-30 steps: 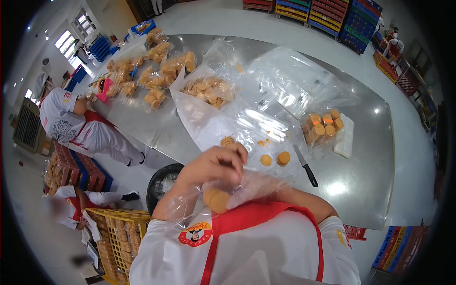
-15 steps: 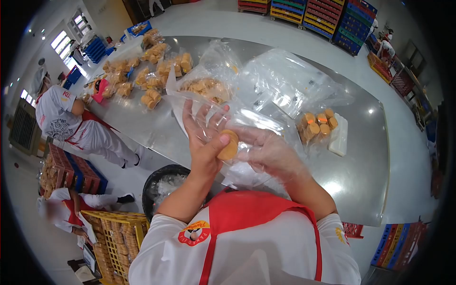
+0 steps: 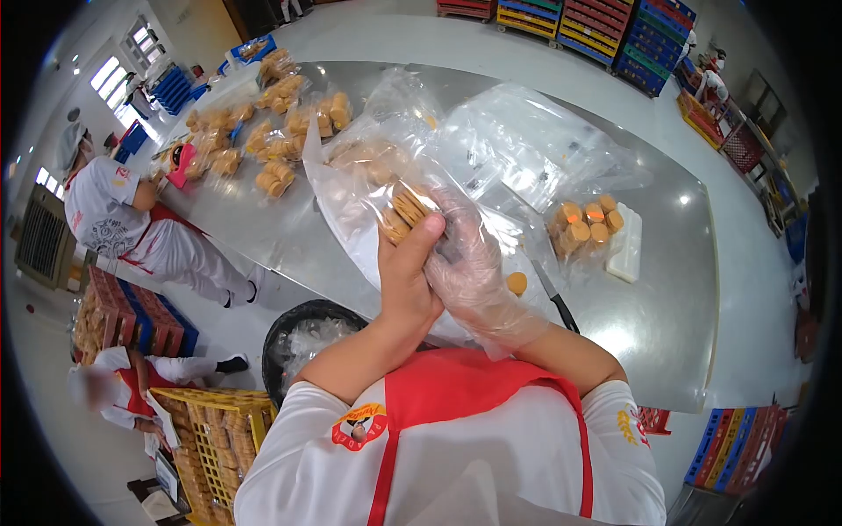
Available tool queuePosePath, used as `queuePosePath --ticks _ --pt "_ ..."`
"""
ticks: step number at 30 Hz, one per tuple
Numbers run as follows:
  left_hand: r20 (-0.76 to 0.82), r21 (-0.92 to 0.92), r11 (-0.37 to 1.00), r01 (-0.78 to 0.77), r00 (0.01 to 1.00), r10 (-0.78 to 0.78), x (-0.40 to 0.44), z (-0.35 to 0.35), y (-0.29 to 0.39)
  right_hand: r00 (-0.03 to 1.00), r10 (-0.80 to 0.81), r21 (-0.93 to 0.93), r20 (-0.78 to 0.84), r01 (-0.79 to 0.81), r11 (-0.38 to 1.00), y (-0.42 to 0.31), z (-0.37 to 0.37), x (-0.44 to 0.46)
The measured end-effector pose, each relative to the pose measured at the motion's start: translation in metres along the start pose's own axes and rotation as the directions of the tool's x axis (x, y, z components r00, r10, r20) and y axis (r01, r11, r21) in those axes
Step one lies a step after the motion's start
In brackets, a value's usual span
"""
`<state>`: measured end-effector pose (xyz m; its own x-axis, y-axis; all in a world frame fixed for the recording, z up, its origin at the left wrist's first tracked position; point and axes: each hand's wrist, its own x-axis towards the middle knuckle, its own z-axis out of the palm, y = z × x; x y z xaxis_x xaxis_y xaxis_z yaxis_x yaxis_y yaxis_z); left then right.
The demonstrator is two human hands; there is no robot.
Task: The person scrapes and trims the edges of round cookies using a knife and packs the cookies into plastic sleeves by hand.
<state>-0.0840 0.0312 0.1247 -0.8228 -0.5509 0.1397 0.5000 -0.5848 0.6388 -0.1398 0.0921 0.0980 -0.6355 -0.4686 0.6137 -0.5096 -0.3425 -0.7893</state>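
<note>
My bare left hand [image 3: 410,263] grips a clear plastic bag of round biscuits [image 3: 410,207], its thumb across the front of the stack. Around the other side, my right hand [image 3: 469,263], in a clear plastic glove, presses against the same bag; some of its fingers are hidden. A single round biscuit [image 3: 517,283] lies on the table to the right of the hands. Beside it is a knife [image 3: 561,302] with a black handle. More biscuits [image 3: 373,162] show through plastic just beyond my hands.
Filled biscuit bags [image 3: 276,178] lie at the table's far left. Flat clear bags [image 3: 526,140] spread over the middle, and a packed bag [image 3: 583,230] sits by a white block [image 3: 624,245]. A lined bin [image 3: 294,337] stands below the near edge; a co-worker [image 3: 132,202] is at left.
My hands have come together around the bagged biscuits, which have turned from face-on to edge-on. My gloved right hand has moved left, and the knife and single biscuit have come into view.
</note>
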Motion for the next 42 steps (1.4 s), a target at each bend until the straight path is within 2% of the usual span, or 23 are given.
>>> queuePosePath --ticks 1,2,3,4,6,7,10,13,14,16,17,18,19,22,24,26,28,30,34,37,40,41,42 --pt "0.012 0.069 0.997 -0.02 1.0 0.019 0.0 -0.002 -0.003 0.995 -0.095 -0.093 0.002 0.095 0.991 0.002 -0.001 0.001" --pt "0.024 0.137 0.99 -0.037 0.999 0.034 0.0 -0.006 -0.006 0.999 -0.039 -0.001 0.01 0.039 0.999 0.002 0.0 0.002" --pt "0.082 0.142 0.99 0.019 0.996 -0.031 -0.001 -0.011 -0.006 1.0 0.018 0.091 0.023 -0.02 0.996 0.0 0.001 0.004" --pt "0.064 0.075 0.997 0.017 0.998 -0.022 -0.008 -0.009 -0.012 0.996 0.076 0.18 0.042 -0.082 0.98 -0.003 0.002 0.007" --pt "0.026 -0.059 0.998 0.008 1.0 -0.006 -0.022 0.002 -0.026 0.995 0.069 0.068 0.078 -0.074 0.995 -0.009 -0.003 0.018" --pt "0.11 -0.065 0.997 0.048 0.993 -0.041 -0.022 -0.004 -0.025 0.993 0.065 0.01 0.097 -0.067 0.998 -0.013 -0.006 0.022" --pt "0.279 0.049 0.999 -0.003 0.96 -0.011 -0.017 -0.029 -0.037 0.983 0.135 0.048 0.128 -0.142 0.989 -0.033 -0.012 0.022" --pt "0.378 -0.024 0.982 0.186 0.911 -0.163 0.006 -0.062 -0.022 0.969 0.096 -0.201 0.226 -0.05 0.978 -0.049 -0.032 0.024" --pt "0.301 0.034 0.975 0.221 0.928 -0.22 0.012 -0.068 -0.006 0.955 0.073 -0.274 0.287 0.009 0.962 -0.048 -0.037 0.02" --pt "0.263 0.243 0.931 0.272 0.905 -0.333 0.025 -0.105 0.012 0.911 0.054 -0.406 0.408 0.129 0.905 -0.046 -0.043 0.011" --pt "0.253 0.36 0.902 0.239 0.905 -0.342 0.021 -0.109 0.009 0.803 0.261 -0.348 0.536 -0.071 0.935 -0.051 -0.043 0.013" --pt "0.243 0.474 0.857 0.201 0.906 -0.347 0.014 -0.107 0.01 0.764 0.282 -0.346 0.581 -0.082 0.935 -0.052 -0.043 0.006" --pt "0.233 0.582 0.798 0.158 0.907 -0.35 0.008 -0.105 0.013 0.746 0.273 -0.348 0.607 -0.059 0.936 -0.053 -0.043 0.0" --pt "0.121 0.541 0.82 0.189 0.947 -0.298 -0.015 -0.089 0.003 0.752 0.184 -0.349 0.633 0.066 0.935 -0.05 -0.04 -0.015" --pt "0.171 0.683 0.728 0.056 0.957 -0.234 -0.012 -0.092 0.004 0.76 0.144 -0.354 0.634 0.119 0.928 -0.048 -0.042 -0.022" --pt "0.317 0.801 0.552 -0.231 0.946 -0.064 -0.008 -0.106 -0.008 0.764 0.112 -0.349 0.635 0.156 0.924 -0.047 -0.044 -0.028" --pt "0.273 0.677 0.736 -0.017 0.934 -0.229 -0.012 -0.107 -0.005 0.768 0.077 -0.352 0.636 0.2 0.914 -0.044 -0.046 -0.034" --pt "0.211 0.385 0.901 0.199 0.932 -0.296 -0.017 -0.116 -0.017 0.762 0.047 -0.392 0.646 0.278 0.877 -0.041 -0.046 -0.042" --pt "0.138 0.384 0.882 0.273 0.928 -0.347 -0.026 -0.119 -0.022 0.632 0.044 -0.544 0.773 0.626 0.559 -0.023 -0.049 -0.066" --pt "0.103 0.419 0.871 0.256 0.94 -0.325 -0.028 -0.124 -0.023 0.743 0.044 -0.467 0.668 0.373 0.802 -0.032 -0.062 -0.073" --pt "0.026 0.38 0.891 0.251 0.959 -0.281 -0.022 -0.146 -0.016 0.84 0.123 -0.399 0.529 0.119 0.909 -0.043 -0.076 -0.06" --pt "-0.04 0.196 0.937 0.29 0.957 -0.288 -0.019 -0.155 -0.012 0.859 0.16 -0.362 0.486 0.031 0.932 -0.045 -0.083 -0.056" --pt "-0.047 0.169 0.945 0.281 0.96 -0.277 -0.017 -0.166 -0.004 0.908 0.269 -0.334 0.322 -0.157 0.93 -0.048 -0.1 -0.053"
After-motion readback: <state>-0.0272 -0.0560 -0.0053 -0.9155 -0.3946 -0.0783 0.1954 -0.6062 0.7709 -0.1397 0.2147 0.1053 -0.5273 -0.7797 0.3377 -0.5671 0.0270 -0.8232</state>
